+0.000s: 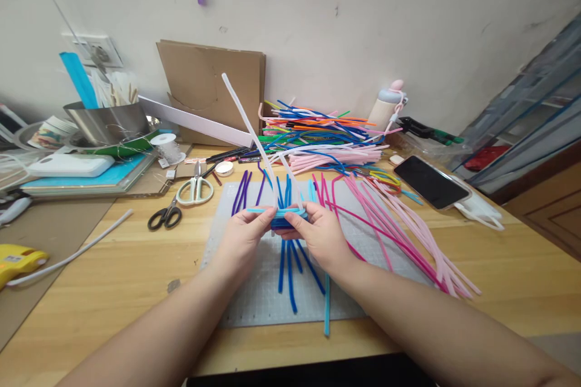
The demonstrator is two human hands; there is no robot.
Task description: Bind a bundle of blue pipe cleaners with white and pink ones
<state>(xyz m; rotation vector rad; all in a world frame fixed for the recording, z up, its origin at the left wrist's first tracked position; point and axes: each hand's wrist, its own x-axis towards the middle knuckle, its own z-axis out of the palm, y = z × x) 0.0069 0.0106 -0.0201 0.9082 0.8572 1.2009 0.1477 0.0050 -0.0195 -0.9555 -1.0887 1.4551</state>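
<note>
Over the grey cutting mat (249, 302), my left hand (240, 239) and my right hand (325, 236) pinch a small piece of coiled blue pipe cleaners (285, 219) from both sides. Light blue strands run along its top. A long white pipe cleaner (249, 121) sticks up from it, tilted left, with a shorter pale length beside my right fingers. Below and behind the piece, loose dark blue pipe cleaners (290, 281) lie on the mat. Purple pipe cleaners (242, 193) are left of my hands; pink pipe cleaners (385, 224) fan out to the right.
Scissors with pale handles (195, 189) and black-handled scissors (166, 216) lie left of the mat. A pipe cleaner pile (327, 133) sits by the wall, near cardboard (213, 84). A phone (431, 181) is right; a yellow glue gun (20, 261) is far left.
</note>
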